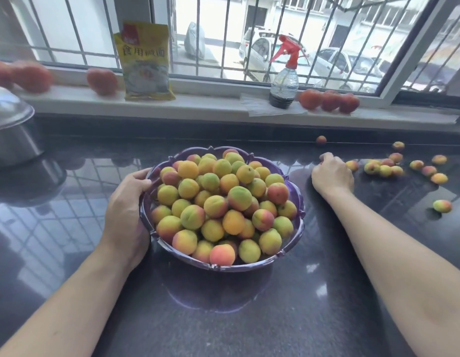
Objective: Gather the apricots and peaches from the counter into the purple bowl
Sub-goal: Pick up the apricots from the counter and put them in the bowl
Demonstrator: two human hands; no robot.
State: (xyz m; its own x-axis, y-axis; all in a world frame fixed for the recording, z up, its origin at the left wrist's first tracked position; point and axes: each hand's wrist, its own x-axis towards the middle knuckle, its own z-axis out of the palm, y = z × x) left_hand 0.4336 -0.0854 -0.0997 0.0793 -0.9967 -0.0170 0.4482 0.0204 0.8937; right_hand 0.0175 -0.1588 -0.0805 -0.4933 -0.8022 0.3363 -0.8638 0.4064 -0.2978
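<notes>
Left hand (126,210) gripping heaped purple bowl (296,217), right hand (332,173) curled, contents unclear, about fourteen loose fruits (386,170).

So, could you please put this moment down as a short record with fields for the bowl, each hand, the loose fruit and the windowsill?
bowl: purple bowl, heaped with fruit, centre of the dark counter
left hand: left hand grips the bowl's left rim
right hand: right hand curled, knuckles up, on the counter right of the bowl; contents hidden
loose fruit: scattered apricots right of that hand
windowsill: yellow packet, spray bottle, larger red fruits
</notes>
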